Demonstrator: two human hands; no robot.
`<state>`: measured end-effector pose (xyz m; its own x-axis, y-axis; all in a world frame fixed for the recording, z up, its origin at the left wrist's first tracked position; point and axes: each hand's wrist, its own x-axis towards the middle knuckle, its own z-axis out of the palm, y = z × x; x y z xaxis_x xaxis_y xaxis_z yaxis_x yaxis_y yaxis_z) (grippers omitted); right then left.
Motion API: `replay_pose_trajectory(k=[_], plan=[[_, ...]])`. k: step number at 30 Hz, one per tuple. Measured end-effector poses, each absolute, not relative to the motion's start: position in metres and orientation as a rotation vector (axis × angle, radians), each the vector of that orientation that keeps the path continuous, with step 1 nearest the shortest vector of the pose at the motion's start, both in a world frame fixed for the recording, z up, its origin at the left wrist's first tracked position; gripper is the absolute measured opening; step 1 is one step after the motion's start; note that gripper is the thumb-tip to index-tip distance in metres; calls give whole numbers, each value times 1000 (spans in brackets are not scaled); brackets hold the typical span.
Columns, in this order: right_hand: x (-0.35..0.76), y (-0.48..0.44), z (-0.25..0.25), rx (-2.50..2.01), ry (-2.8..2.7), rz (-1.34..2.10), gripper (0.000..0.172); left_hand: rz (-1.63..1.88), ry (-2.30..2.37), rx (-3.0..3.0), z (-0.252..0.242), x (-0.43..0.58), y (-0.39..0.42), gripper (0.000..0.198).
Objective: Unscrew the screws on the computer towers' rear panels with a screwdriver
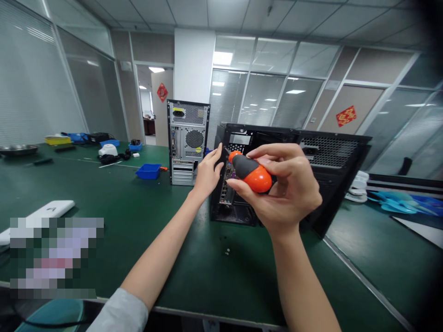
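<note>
My right hand [287, 184] grips a screwdriver [258, 177] by its stubby orange and black handle. The handle hides most of the tool's far end, which points toward the back of a black computer case [332, 180]. That case lies on its side, its rear ports and a perforated power supply grille facing me. Against the left edge of the case rests my left hand [209, 169], fingers stretched out and holding nothing. Just left of it stands a second computer tower [188, 143], upright, with its fan grille and expansion slots toward me.
On the green table [138, 230] a blue tray [148, 171] sits left of the upright tower. A white power bank-like object [51, 210] and a blurred-out patch lie at the near left. Small bits [227, 251] lie in front of the case. Blue plastic items [398, 202] are at right.
</note>
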<state>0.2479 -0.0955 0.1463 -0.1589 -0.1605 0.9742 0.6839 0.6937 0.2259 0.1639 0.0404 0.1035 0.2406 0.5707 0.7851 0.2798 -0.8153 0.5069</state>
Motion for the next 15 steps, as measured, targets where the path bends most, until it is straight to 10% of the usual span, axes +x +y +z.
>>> replay_pose_trajectory(k=[15], plan=[[245, -98, 147, -460, -1507, -786, 38, 1617, 775, 2203, 100, 166, 45, 53]])
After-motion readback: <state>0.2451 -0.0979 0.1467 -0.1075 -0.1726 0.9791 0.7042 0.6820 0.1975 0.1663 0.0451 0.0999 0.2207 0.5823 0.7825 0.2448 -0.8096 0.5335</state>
